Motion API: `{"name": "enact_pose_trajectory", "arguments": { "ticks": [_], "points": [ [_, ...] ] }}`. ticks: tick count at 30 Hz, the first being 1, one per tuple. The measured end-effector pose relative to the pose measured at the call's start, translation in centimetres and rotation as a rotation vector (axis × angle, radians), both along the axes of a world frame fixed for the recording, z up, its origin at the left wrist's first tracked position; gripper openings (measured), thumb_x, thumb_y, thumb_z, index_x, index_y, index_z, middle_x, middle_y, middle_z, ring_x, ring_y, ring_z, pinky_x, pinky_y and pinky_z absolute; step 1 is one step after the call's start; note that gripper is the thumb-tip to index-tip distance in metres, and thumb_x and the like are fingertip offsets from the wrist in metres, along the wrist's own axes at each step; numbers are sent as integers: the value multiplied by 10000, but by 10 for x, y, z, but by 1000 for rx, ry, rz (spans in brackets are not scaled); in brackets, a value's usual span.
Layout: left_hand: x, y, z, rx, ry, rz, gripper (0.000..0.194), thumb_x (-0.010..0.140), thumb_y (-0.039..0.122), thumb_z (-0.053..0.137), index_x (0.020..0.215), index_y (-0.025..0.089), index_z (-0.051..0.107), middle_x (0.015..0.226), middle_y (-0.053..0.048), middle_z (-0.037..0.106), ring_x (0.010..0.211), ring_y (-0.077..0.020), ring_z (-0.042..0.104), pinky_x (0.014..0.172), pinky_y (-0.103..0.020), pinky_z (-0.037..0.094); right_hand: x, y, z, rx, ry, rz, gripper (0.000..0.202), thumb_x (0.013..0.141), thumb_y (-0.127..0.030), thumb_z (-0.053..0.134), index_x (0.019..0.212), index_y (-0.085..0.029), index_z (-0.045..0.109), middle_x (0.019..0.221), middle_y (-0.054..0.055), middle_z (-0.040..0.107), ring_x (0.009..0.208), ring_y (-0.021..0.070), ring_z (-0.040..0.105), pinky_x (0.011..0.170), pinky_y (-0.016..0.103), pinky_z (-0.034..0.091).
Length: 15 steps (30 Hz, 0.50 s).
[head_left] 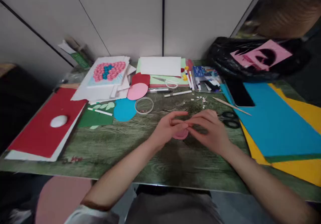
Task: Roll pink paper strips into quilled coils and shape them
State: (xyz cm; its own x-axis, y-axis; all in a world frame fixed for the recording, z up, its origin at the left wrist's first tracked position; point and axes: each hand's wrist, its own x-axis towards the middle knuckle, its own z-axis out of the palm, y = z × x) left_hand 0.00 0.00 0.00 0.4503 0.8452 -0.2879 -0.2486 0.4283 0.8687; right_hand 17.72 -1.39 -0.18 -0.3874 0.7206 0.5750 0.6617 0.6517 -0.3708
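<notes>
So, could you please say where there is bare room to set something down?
Reddish bits aside, bare tabletop shows between the red sheet, green sheet and left forearm; another lies between both forearms, from the pink piece to the near edge. The far side is crowded with papers, markers and white scissors.

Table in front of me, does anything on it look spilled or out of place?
Slightly: loose white scraps lie scattered beyond the right hand, and a small reddish patch, too blurred to identify, shows at left on the table. Both could be stray litter.
</notes>
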Motion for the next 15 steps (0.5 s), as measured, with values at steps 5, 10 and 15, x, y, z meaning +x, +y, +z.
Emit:
{"name": "enact_pose_trajectory", "arguments": {
  "ticks": [5, 10, 15],
  "points": [
    [0, -1, -4, -18, -3, 10, 497, 650, 231, 754, 1112, 181, 578, 842, -58, 719, 734, -141, 646, 744, -281, 451, 1, 0, -1, 34, -17, -30, 114, 756, -207, 651, 866, -235, 640, 805, 25, 637, 791, 179, 554, 739, 351, 393],
    [-1, 1, -8, -46, -61, 54, 490, 594, 207, 789, 1046, 171, 603, 797, -44, 719, 703, -128, 653, 736, -280, 462, 2, 0, 2, 104, -46, -48, 143, 742, -184, 662, 869, -245, 637, 779, 5, 643, 771, 167, 551, 745, 354, 384],
    [0, -1, -7, -64, -52, 121, 480, 543, 178, 811, 984, 149, 624, 736, -27, 713, 640, -105, 641, 705, -267, 470, 0, -1, 3, 161, -102, -55, 142, 745, -187, 656, 873, -243, 635, 777, 1, 653, 765, 164, 549, 774, 367, 375]
  ]
}}
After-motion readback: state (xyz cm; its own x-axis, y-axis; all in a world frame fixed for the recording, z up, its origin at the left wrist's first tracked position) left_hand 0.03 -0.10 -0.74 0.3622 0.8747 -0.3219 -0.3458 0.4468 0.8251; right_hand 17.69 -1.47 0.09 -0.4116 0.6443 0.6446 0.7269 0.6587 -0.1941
